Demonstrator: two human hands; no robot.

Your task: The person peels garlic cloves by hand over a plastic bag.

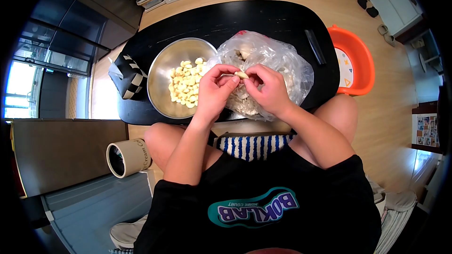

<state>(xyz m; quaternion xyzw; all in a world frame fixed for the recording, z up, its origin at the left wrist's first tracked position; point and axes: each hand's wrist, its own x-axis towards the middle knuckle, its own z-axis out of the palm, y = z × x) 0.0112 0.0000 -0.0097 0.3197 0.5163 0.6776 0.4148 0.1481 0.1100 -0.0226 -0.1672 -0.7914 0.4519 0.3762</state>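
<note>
Steel bowl (159, 73) and clear plastic bag (302, 68) sit side by side on the black table (183, 21), presumably for easy reach. Left hand (217, 88) and right hand (269, 88) both pinch one pale clove (242, 75), probably for fine control; it lies between their fingertips, above the bag.

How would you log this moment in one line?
left hand: pinching garlic clove | right hand: pinching same clove | bowl: pale cloves inside | plastic bag: right of bowl, on table
</note>
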